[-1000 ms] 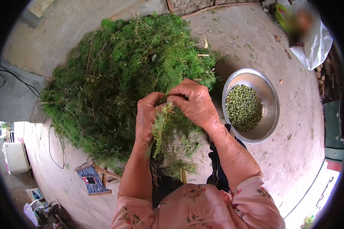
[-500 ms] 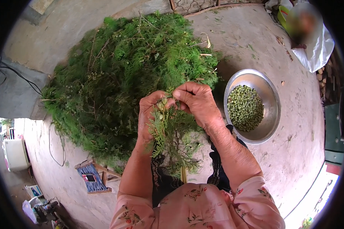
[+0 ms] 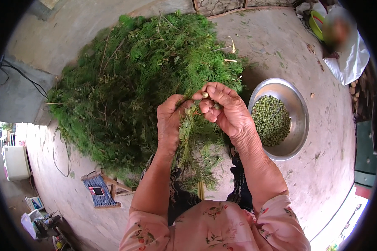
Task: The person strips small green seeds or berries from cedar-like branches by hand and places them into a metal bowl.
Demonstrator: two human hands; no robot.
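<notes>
My left hand point(image 3: 170, 121) is closed around a leafy green evergreen sprig point(image 3: 187, 136), whose flat foliage hangs down below the fingers. Close beside it, my right hand point(image 3: 232, 109) is curled, pinching a small pale-green cone point(image 3: 205, 95) between thumb and fingertip. Another roundish green cone point(image 3: 216, 106) shows among its lower fingers. To the right stands a wide metal basin point(image 3: 298, 136), partly filled with many small green cones point(image 3: 272, 120). A big heap of evergreen branches point(image 3: 134, 88) lies in front of me and to the left, just past my hands.
A small wooden stool with blue webbing point(image 3: 99, 191) sits at lower left, with a phone-like object on it. Thin cable point(image 3: 68, 161) loops on the concrete floor point(image 3: 318, 104). At the far right are a white sack point(image 3: 351, 67) and a yellow-green basin point(image 3: 316, 26).
My right hand has drawn slightly right from the sprig and turned, its fingers more curled; a cone now shows in its pinch. My left hand still grips the sprig. The whole view has shifted slightly.
</notes>
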